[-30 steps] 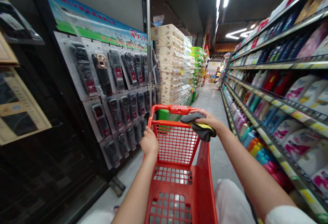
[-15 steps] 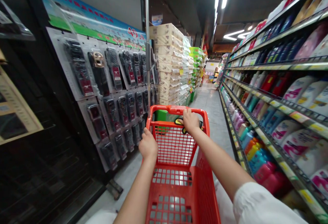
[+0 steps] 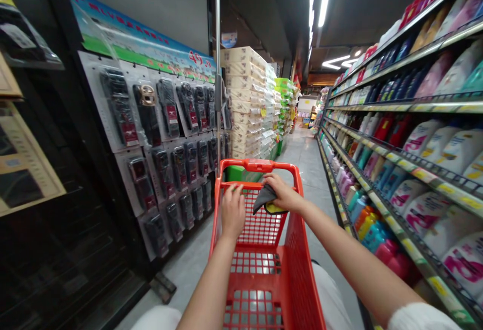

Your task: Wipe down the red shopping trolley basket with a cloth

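Note:
A red plastic shopping cart (image 3: 264,269) stands in front of me in a shop aisle. My left hand (image 3: 233,212) rests on the cart's inner rim bar with its fingers curled over it. My right hand (image 3: 284,194) presses a grey and yellow cloth (image 3: 265,199) against the same bar, just below the cart's red handle (image 3: 260,165). The cloth hangs partly inside the basket. The basket holds nothing that I can see.
To the left hangs a board of packaged dark items (image 3: 166,139), with a metal pole (image 3: 218,68) and stacked cartons (image 3: 245,98) beyond. A long shelf of bottles and pouches (image 3: 407,149) lines the right. The grey floor (image 3: 305,159) runs ahead between them.
My left hand has shifted right along the cart's rim. My right hand with the cloth has dropped from the handle to the bar below and moved left.

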`<state>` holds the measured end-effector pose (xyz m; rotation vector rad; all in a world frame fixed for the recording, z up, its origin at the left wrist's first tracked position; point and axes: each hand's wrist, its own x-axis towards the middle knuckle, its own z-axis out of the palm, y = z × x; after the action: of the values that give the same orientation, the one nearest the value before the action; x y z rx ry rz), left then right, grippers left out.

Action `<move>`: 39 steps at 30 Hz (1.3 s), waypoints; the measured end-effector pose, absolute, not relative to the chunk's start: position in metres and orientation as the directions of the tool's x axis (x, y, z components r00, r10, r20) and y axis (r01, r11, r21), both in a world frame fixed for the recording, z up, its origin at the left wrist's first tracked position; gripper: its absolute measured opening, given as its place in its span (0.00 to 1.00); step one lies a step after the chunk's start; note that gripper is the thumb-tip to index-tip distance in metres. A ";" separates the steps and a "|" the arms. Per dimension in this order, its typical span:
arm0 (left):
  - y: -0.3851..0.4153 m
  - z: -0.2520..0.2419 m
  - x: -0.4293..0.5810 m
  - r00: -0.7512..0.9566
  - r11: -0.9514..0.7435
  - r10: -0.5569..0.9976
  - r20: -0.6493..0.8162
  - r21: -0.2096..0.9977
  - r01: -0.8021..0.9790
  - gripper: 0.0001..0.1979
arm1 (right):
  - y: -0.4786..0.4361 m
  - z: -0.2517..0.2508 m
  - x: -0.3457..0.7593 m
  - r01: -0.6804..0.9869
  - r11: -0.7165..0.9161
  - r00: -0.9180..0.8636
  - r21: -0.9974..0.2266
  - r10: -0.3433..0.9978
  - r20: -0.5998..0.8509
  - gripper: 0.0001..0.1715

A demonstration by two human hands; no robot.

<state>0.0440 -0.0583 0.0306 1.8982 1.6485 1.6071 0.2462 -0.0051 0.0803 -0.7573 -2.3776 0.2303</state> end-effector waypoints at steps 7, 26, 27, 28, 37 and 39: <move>-0.057 0.022 0.061 0.280 -0.189 0.928 0.244 0.959 -0.210 0.34 | -0.038 0.055 0.213 0.018 0.621 -0.259 -0.783 0.760 0.597 0.28; -0.060 0.016 0.067 -0.233 -0.318 0.842 0.486 0.798 0.512 0.23 | -0.058 0.001 0.168 -0.608 -0.019 -0.209 -0.793 0.968 0.138 0.34; -0.062 0.018 0.065 -0.191 -0.312 0.821 0.538 0.704 0.638 0.22 | -0.054 0.001 0.170 -0.598 0.005 -0.165 -0.802 0.978 0.130 0.32; -0.064 0.021 0.062 -0.165 -0.285 0.798 0.579 0.604 0.744 0.22 | -0.049 0.003 0.173 -0.578 0.041 -0.114 -0.815 0.985 0.130 0.30; -0.068 0.043 0.026 -0.601 0.443 0.732 0.320 0.446 0.778 0.31 | 0.014 0.077 0.254 0.720 0.568 -0.126 -0.398 0.672 0.730 0.32; -0.066 0.043 0.019 -0.604 0.472 0.775 0.184 0.468 0.747 0.24 | 0.023 0.074 0.258 0.848 0.486 -0.317 -0.213 0.786 0.531 0.30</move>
<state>0.0190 -0.0661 0.0430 1.3716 2.6487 0.8003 0.2581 0.0233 0.0743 -1.3422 -2.1548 -0.1389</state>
